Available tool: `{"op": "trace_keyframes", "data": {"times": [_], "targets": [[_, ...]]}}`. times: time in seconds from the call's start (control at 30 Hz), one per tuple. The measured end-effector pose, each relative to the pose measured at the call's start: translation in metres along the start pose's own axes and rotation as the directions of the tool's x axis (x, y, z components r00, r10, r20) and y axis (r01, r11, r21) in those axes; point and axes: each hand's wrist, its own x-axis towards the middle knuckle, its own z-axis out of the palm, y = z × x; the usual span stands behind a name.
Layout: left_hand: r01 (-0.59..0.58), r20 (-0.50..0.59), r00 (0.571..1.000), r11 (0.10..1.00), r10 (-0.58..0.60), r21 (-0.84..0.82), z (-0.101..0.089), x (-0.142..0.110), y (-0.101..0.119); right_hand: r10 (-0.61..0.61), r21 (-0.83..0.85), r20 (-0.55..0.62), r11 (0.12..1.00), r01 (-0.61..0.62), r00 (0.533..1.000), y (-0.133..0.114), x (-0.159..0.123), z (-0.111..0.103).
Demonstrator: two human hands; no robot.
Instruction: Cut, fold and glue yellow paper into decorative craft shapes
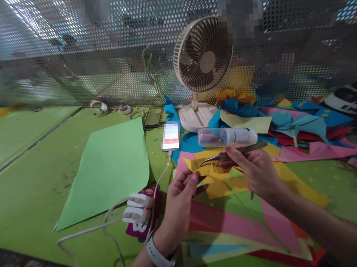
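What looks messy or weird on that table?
The paper on the right looks messy: crumpled coloured pieces overlap at all angles near the fan. The purple power strip also lies at a slant, with white cords looping loosely around it. I can't see anything spilled or broken.

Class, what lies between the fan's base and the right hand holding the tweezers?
In the head view, a clear-and-white bottle lies on its side between the fan's base and the right hand; blue paper shows by its clear end.
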Motion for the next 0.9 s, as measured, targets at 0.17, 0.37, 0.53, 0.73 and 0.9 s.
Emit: {"op": "trace_keyframes", "data": {"times": [0.17, 0.37, 0.53, 0.73, 0.9], "targets": [[0.007, -0.016, 1.000, 0.999, -0.007, -0.042, 0.000, -0.001, 0.000, -0.008, -0.043, -0.006, 0.999, 0.008, 1.000, -0.001, -0.002, 0.000], [0.029, -0.042, 0.999, 0.993, -0.034, -0.117, 0.004, -0.001, 0.004, -0.031, -0.068, 0.003, 0.997, 0.031, 1.000, -0.003, -0.004, 0.000], [0.030, -0.066, 0.997, 0.993, -0.037, -0.110, 0.004, -0.002, 0.004, -0.070, -0.135, 0.011, 0.988, 0.071, 0.997, -0.007, -0.009, 0.001], [0.021, -0.096, 0.995, 0.995, -0.030, -0.100, 0.003, 0.000, 0.002, -0.114, -0.207, 0.012, 0.972, 0.114, 0.993, -0.014, -0.014, 0.005], [0.005, -0.100, 0.995, 0.997, -0.014, -0.081, 0.004, 0.001, 0.000, -0.121, -0.233, 0.024, 0.965, 0.124, 0.992, -0.014, -0.014, 0.005]]}}
